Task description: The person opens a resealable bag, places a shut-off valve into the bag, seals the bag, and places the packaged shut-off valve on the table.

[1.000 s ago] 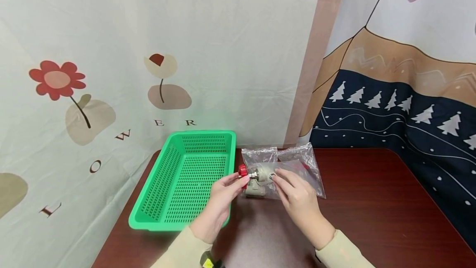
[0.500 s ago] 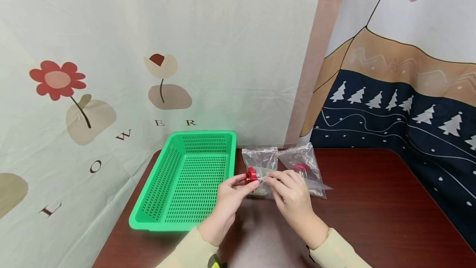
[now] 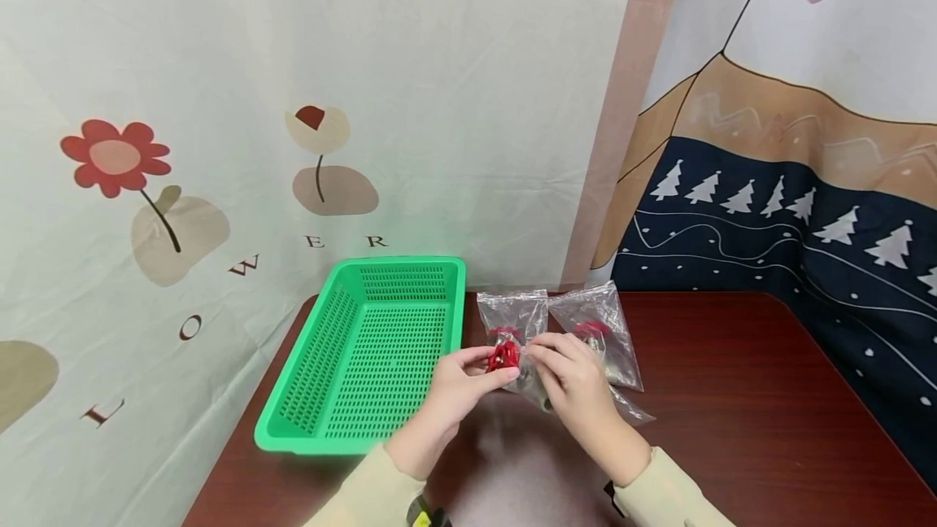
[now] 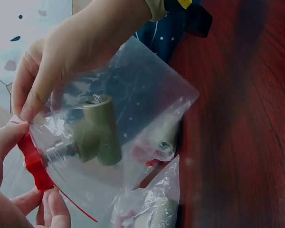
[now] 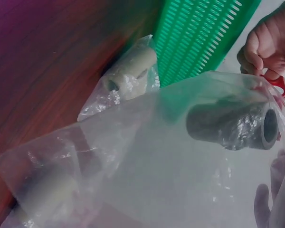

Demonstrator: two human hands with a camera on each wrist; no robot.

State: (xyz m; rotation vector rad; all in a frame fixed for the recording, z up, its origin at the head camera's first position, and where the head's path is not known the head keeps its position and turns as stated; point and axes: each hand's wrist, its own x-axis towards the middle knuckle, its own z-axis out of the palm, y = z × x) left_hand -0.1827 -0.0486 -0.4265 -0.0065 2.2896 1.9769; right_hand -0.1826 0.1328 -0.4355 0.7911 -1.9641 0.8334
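A grey-green stop valve (image 4: 97, 135) with a metal neck and a red handwheel (image 4: 35, 164) sits inside a clear plastic bag (image 4: 161, 85). My left hand (image 3: 450, 397) grips the handwheel between thumb and fingers. Close beside the wheel, my right hand (image 3: 578, 389) pinches the bag's edge with thumb and fingertips. In the right wrist view the valve body (image 4: 104, 142) hangs in the bag below the hands. The head view shows the wheel turned toward me, with the body mostly hidden behind the right hand and film.
Two more bagged valves lie on the dark red table (image 3: 732, 397), behind the hands: a left bag (image 3: 512, 307) and a right bag (image 3: 615, 324). To the left stands a green perforated basket (image 3: 293, 442). A printed cloth (image 3: 498, 145) hangs along the table's far edge.
The valve has turned from lying sideways to its handwheel facing me, and shifted slightly right. My right fingers have gone from the body's end to the bag beside the wheel.
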